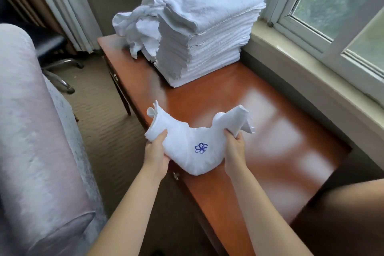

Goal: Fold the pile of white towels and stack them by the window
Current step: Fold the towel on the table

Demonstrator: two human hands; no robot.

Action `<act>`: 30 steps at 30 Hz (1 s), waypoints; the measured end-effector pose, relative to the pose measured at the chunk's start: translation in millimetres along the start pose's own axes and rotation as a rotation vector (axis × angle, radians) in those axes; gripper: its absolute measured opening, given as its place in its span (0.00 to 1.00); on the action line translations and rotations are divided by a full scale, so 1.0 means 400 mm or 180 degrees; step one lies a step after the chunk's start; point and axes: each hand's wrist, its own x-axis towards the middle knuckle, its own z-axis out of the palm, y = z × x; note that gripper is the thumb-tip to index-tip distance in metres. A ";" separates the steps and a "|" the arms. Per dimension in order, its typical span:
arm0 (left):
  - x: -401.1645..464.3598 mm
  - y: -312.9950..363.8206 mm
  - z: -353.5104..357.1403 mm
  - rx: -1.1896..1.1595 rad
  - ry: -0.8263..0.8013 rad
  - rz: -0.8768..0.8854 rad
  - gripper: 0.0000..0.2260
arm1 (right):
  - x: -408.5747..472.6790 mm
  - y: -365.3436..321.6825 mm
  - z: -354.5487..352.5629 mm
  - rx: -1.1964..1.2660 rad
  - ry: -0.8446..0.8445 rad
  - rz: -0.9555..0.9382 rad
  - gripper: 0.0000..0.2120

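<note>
A single wide-angle view comes from the person's head, looking forward and steeply down along both forearms. It sits close above the glossy reddish-brown wooden table [270, 131], which runs from 5 o'clock up toward 11 o'clock. The tall stack of folded white towels [207, 48] lies farther off at 12 o'clock, and the white-framed window [324, 27] bends across 1 to 3 o'clock, its lines curved by the lens. The pale pink upholstered armrest [31, 131] fills 9 o'clock, very near. No second view shares the scene.
</note>
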 end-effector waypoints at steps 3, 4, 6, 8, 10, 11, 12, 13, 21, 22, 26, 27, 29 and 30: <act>0.005 0.091 -0.063 0.0085 -0.0063 -0.0046 0.15 | -0.077 -0.022 0.124 -0.0090 -0.0161 -0.0042 0.05; 0.006 0.124 -0.081 0.0096 -0.0067 -0.0068 0.15 | -0.095 -0.028 0.163 -0.0146 -0.0199 -0.0050 0.06; 0.009 0.185 -0.115 0.0118 -0.0077 -0.0059 0.14 | -0.127 -0.048 0.236 -0.0266 -0.0261 -0.0151 0.08; 0.019 0.237 -0.144 0.0123 -0.0081 -0.0013 0.14 | -0.140 -0.069 0.297 -0.0344 -0.0327 -0.0237 0.06; 0.037 0.282 -0.166 0.0081 -0.0079 0.0037 0.14 | -0.146 -0.093 0.347 -0.0368 -0.0440 -0.0345 0.06; 0.051 0.301 -0.175 0.0096 -0.0091 0.0067 0.14 | -0.146 -0.105 0.369 -0.0361 -0.0511 -0.0392 0.06; 0.065 0.319 -0.181 0.0097 -0.0113 0.0073 0.15 | -0.144 -0.112 0.390 -0.0342 -0.0608 -0.0428 0.05; 0.081 0.336 -0.185 0.0080 -0.0105 0.0073 0.15 | -0.139 -0.120 0.409 -0.0315 -0.0712 -0.0455 0.07; 0.298 0.476 -0.202 0.0205 0.0005 0.0022 0.17 | 0.020 -0.110 0.589 0.0121 -0.1272 -0.0168 0.20; 0.335 0.501 -0.200 0.0245 0.0044 0.0051 0.17 | 0.047 -0.115 0.621 0.0186 -0.1295 -0.0152 0.21; 0.486 0.613 -0.169 0.0334 0.0151 0.0136 0.18 | 0.166 -0.164 0.753 0.0299 -0.1373 0.0004 0.24; 0.520 0.642 -0.161 0.0334 0.0173 0.0162 0.17 | 0.192 -0.177 0.781 0.0352 -0.1356 0.0026 0.23; 0.594 0.696 -0.147 0.0333 0.0160 0.0215 0.17 | 0.239 -0.203 0.836 0.0508 -0.1274 0.0050 0.23; 0.624 0.721 -0.140 0.0334 0.0138 0.0239 0.18 | 0.260 -0.213 0.862 0.0568 -0.1232 0.0085 0.25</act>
